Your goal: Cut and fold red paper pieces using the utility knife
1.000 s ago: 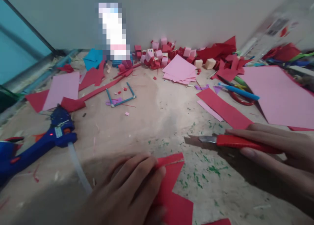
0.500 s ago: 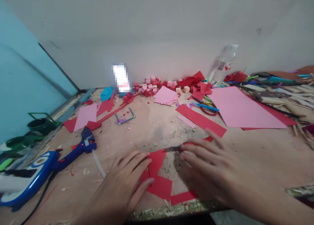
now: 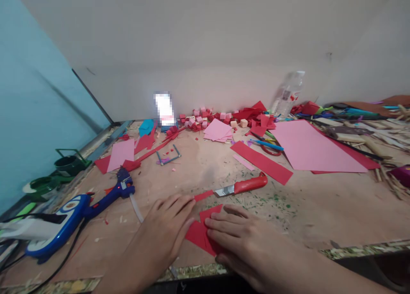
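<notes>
My left hand (image 3: 166, 225) lies flat on the wooden table (image 3: 320, 208), fingers stretched out, its fingertips at the left edge of a piece of red paper (image 3: 200, 234). My right hand (image 3: 237, 238) rests flat on the same red paper from the right, fingers extended and holding nothing. A red-handled utility knife (image 3: 245, 185) lies free on the table just beyond both hands, blade pointing left. A narrow red paper strip (image 3: 203, 195) lies beside the blade tip.
A blue glue gun (image 3: 105, 200) lies to the left with its cord trailing. Farther back are a red paper strip (image 3: 261, 162), a large pink sheet (image 3: 310, 146), pink squares (image 3: 218, 130), small foam cubes (image 3: 205, 116), a plastic bottle (image 3: 288, 93) and scissors (image 3: 270, 148). Sticks clutter the right edge.
My right hand has put the red knife down on the table and come onto the red paper. The view has pulled back and risen, showing more of the table.
</notes>
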Available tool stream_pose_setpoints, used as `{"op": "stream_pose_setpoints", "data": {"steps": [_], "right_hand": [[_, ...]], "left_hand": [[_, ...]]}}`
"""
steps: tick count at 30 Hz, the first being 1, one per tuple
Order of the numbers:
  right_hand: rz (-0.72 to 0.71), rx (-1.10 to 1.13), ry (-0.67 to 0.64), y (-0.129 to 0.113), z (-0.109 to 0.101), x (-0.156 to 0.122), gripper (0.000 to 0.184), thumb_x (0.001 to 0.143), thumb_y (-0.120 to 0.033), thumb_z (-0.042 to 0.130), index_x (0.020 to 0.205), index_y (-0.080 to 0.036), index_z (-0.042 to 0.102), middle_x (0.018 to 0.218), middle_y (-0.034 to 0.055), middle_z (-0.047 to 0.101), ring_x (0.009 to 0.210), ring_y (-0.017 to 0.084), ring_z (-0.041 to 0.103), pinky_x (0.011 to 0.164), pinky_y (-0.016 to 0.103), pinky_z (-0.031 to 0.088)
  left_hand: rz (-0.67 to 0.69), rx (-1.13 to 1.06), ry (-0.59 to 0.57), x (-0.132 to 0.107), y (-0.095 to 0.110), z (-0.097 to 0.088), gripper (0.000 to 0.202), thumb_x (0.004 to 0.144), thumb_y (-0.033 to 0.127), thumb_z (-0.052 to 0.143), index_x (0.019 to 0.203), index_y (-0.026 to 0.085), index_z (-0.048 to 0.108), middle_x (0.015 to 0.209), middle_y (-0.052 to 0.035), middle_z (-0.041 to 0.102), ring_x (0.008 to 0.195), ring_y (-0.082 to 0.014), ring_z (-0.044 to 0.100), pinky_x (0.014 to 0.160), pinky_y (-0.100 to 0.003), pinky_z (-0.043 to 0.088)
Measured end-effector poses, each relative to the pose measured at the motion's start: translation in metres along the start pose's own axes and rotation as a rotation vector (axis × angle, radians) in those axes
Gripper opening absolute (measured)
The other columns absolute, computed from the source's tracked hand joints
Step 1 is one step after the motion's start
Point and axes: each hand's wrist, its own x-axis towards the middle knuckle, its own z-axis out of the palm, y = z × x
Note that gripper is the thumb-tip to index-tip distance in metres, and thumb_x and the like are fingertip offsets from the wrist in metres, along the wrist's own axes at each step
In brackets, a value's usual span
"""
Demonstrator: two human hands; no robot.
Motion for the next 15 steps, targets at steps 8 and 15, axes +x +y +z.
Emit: {"op": "stream_pose_setpoints", "data": {"steps": [8,15], "right_hand": [[-0.080,-0.269,0.089,0.009,0.001,0.012,0.019,0.099,-0.020,0.067,0.117,-0.015,0.068,0.116,0.0070,0.075,0.105,0.025,0.066,0.101,0.040,0.047],[-0.167,-0.463,0.177,0.018,0.003,0.023,0.005,0.101,-0.020,0.068,0.099,-0.016,0.067,0.099,0.0046,0.075,0.088,0.023,0.063,0.081,0.039,0.046]], "left_hand": [[-0.060,-0.095,0.055,0.012,-0.002,-0.001,0.033,0.104,0.017,0.043,0.126,0.022,0.067,0.110,-0.0076,0.073,0.098,-0.0272,0.068,0.084,-0.041,0.052],[-0.048,-0.248,-0.122,0.032,0.002,-0.026,0.027,0.104,0.022,0.046,0.103,0.026,0.073,0.105,-0.0048,0.072,0.097,-0.0255,0.066,0.086,-0.039,0.049]]}}
